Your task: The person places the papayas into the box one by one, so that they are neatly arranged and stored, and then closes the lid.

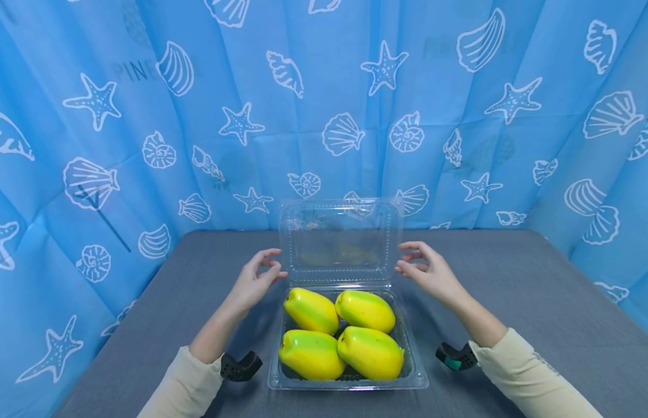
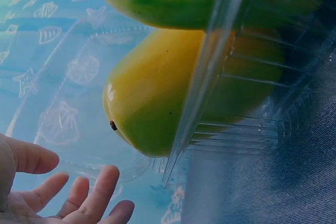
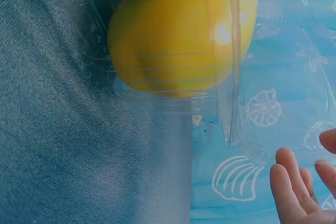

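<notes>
A clear plastic clamshell box [image 1: 350, 384] stands on the table with its lid [image 1: 341, 232] raised at the back. Several yellow-green fruits, shaped like papayas, lie in its base, among them a front left fruit [image 1: 310, 355] and a back right fruit [image 1: 366, 310]. Beside the lid's left edge is my left hand [image 1: 256, 278], fingers loosely bent and nothing between them. On the opposite side, my right hand [image 1: 431, 273] is held by the lid's right edge, its fingers relaxed too. Whether any fingertip touches the lid, I cannot tell.
A grey cloth-covered table [image 1: 491, 261] spreads around the box. Behind it hangs a blue curtain [image 1: 313, 98] printed with white shells and starfish. Black wrist devices sit at the left cuff [image 1: 240, 367] and the right cuff [image 1: 454, 355].
</notes>
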`<state>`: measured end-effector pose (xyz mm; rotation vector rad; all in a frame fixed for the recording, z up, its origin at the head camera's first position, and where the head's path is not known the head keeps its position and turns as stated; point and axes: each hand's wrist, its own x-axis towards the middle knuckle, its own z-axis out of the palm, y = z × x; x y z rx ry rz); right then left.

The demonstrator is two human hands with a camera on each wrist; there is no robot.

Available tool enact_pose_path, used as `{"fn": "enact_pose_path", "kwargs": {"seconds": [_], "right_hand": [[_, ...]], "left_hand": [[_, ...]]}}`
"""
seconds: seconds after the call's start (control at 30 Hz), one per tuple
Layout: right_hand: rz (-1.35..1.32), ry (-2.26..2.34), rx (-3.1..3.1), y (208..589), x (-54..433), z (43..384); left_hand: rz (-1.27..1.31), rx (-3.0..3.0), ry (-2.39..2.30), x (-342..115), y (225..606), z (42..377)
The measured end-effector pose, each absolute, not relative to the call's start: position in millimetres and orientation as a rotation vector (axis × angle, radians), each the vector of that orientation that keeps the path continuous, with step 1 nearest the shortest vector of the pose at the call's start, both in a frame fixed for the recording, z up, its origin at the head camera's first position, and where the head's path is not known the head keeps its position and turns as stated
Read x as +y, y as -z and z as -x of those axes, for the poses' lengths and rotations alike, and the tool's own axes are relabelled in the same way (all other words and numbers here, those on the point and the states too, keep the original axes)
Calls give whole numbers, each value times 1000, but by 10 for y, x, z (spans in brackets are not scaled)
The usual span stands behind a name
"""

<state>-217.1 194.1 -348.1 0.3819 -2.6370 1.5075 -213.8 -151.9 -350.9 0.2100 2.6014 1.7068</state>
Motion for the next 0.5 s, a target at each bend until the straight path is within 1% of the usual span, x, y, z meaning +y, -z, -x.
{"fn": "enact_pose_path", "kwargs": {"seconds": [0.3, 0.5], "right_hand": [[-358, -1623, -2651, 3432, 1968, 2131], [-394, -1687, -2646, 3422, 1992, 2100]], "left_hand": [[-242, 2562, -1734, -1544, 3485, 2085], [-249, 2548, -1732, -1570, 3484, 2054]]}}
